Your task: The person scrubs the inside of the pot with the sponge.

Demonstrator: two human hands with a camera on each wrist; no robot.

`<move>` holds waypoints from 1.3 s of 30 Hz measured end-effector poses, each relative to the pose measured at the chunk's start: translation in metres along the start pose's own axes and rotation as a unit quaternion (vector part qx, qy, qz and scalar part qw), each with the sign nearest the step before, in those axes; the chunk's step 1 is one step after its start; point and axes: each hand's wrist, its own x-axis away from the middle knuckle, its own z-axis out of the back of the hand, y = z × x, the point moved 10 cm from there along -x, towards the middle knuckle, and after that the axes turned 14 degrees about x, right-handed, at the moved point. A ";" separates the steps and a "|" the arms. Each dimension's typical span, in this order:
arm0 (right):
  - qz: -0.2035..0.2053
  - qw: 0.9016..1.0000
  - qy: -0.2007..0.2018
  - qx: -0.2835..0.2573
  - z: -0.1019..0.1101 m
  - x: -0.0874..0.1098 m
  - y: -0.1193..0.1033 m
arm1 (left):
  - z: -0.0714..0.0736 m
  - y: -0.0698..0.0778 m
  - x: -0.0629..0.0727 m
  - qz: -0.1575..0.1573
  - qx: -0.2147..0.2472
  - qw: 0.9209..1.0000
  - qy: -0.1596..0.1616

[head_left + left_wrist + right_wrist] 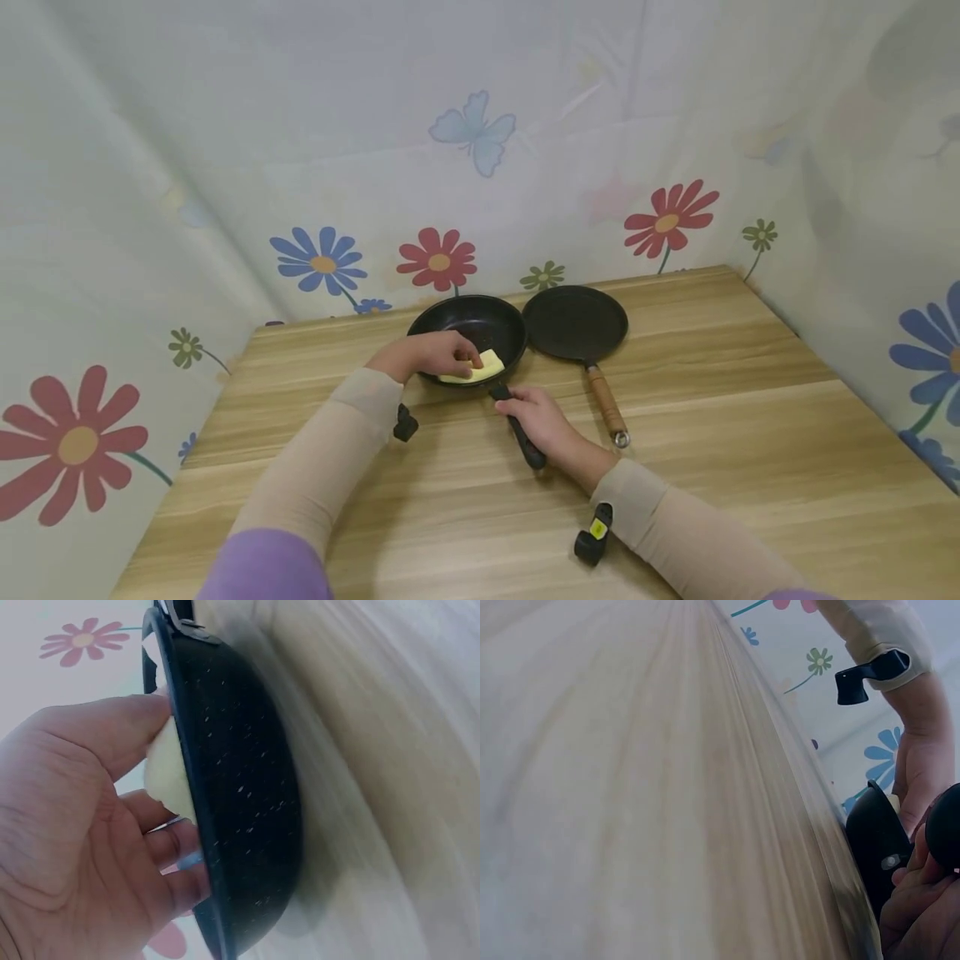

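Observation:
A black frying pan (468, 315) with a pale-speckled outer side (244, 780) stands on the wooden table. In the head view my left hand (431, 353) reaches over its near left rim and holds a pale yellow cloth (487, 365) against the inside. The left wrist view shows the thumb and fingers of the left hand (90, 817) about the cloth (169, 769); the fingertips are partly hidden behind the rim. My right hand (542, 423) grips the pan's black handle (525, 442). At the edge of the right wrist view, the right hand (922, 919) is only partly visible.
A flat black griddle pan (575, 321) with a wooden handle (604, 398) lies right beside the frying pan. The wood-grain table (750, 400) meets a flower-printed wall covering (562, 192) at the back and sides. Black camera mounts (593, 533) stick out from both wrists.

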 end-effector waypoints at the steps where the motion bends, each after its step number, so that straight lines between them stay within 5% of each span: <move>1: 0.000 1.000 0.001 -0.002 0.000 0.000 0.000 | 0.000 -0.002 0.000 0.006 -0.008 1.000 -0.002; 9: 0.000 1.000 0.006 0.012 -0.002 0.000 0.005 | 0.004 -0.012 0.010 0.086 -0.068 0.994 0.010; 14: 0.004 1.000 0.008 0.021 -0.002 -0.002 0.005 | 0.011 -0.011 0.014 0.110 -0.125 0.986 0.018; 21: 0.017 0.999 0.003 0.040 -0.001 -0.003 0.001 | 0.025 -0.013 0.020 0.140 -0.142 0.979 0.054; 28: 0.019 0.999 -0.007 0.047 0.000 -0.004 0.002 | 0.036 -0.023 0.018 0.128 -0.186 0.969 0.103; 34: 0.024 0.999 -0.013 0.046 0.001 -0.006 0.004 | 0.046 -0.033 0.013 0.081 -0.273 0.945 0.158; 39: 0.030 0.998 -0.017 0.053 0.003 -0.006 0.003 | 0.052 -0.043 0.010 0.059 -0.302 0.931 0.198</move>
